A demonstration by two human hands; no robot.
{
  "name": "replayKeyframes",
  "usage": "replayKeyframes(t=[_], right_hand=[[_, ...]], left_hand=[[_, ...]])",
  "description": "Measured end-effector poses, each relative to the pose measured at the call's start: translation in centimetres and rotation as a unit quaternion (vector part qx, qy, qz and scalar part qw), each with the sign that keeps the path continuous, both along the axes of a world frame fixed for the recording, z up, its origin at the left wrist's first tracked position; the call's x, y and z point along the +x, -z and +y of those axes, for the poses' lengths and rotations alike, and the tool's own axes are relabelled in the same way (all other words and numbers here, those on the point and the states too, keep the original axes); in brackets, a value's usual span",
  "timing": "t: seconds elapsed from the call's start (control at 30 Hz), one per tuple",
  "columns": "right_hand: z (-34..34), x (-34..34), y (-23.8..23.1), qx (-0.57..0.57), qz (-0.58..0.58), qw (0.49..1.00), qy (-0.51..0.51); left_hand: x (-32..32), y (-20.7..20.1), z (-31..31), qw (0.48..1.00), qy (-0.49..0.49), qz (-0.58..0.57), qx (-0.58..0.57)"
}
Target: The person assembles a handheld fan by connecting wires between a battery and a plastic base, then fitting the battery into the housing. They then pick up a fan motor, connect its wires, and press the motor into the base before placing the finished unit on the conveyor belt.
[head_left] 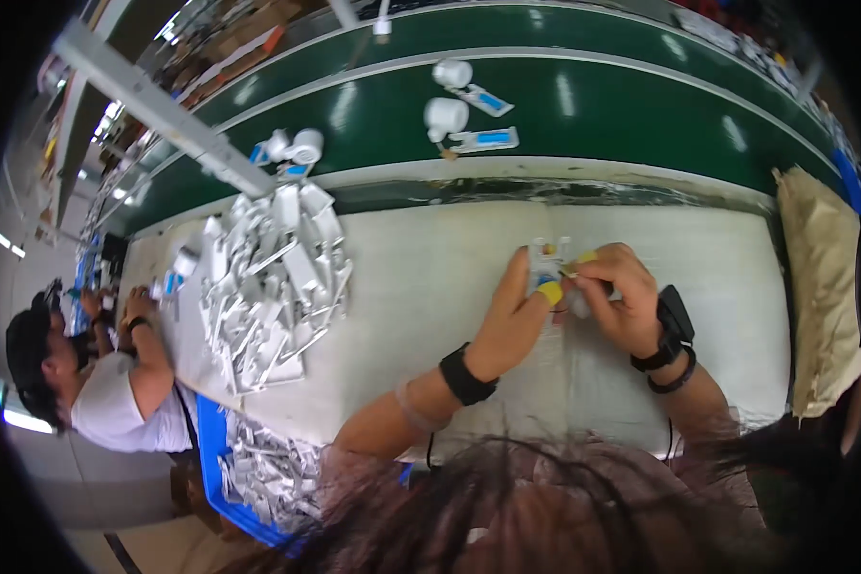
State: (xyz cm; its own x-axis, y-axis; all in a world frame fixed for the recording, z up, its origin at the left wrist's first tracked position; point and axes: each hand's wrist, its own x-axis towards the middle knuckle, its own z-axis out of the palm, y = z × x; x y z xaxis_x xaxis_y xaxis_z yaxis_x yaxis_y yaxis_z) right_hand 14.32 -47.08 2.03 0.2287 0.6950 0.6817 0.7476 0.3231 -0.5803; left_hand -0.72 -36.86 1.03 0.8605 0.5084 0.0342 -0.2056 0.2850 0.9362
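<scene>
Over the pale worktop [430, 287], my two hands meet at a small white plastic part [548, 246] with prongs and a bit of blue. Its lower portion is covered by my fingers. My left hand [509, 320] grips the part from its left side, with a yellow cover on the thumb. From the right, my right hand [624, 295] is closed in a pinch against the part, with a yellow cover on a fingertip. A small piece seems to lie in that pinch, too blurred to name. Both wrists wear black bands.
A heap of white plastic pieces [273, 282] covers the worktop's left side. Below it a blue bin [210, 450] holds more. White round units with blue-marked parts [493, 139] lie on the green conveyor [622, 105]. Brown paper [818, 287] borders the right; another person [115, 392] works at left.
</scene>
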Motion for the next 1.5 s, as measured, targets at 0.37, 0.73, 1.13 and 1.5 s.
replayKeyframes(t=[0.37,0.73,1.13,1.5], right_hand=[[-0.5,0.6,0.3,0.066,-0.087,0.994,0.030],[-0.3,0.8,0.2,0.072,-0.097,0.993,0.020],[-0.3,0.5,0.2,0.057,-0.092,0.994,0.016],[-0.5,0.3,-0.2,0.047,-0.079,0.996,0.013]], left_hand=[[0.1,-0.5,-0.2,0.997,0.040,0.024,0.060],[0.1,-0.4,-0.3,0.994,0.045,0.037,0.094],[-0.1,-0.9,-0.9,0.994,0.024,0.044,0.098],[-0.1,-0.3,-1.0,0.977,-0.004,0.037,0.212]])
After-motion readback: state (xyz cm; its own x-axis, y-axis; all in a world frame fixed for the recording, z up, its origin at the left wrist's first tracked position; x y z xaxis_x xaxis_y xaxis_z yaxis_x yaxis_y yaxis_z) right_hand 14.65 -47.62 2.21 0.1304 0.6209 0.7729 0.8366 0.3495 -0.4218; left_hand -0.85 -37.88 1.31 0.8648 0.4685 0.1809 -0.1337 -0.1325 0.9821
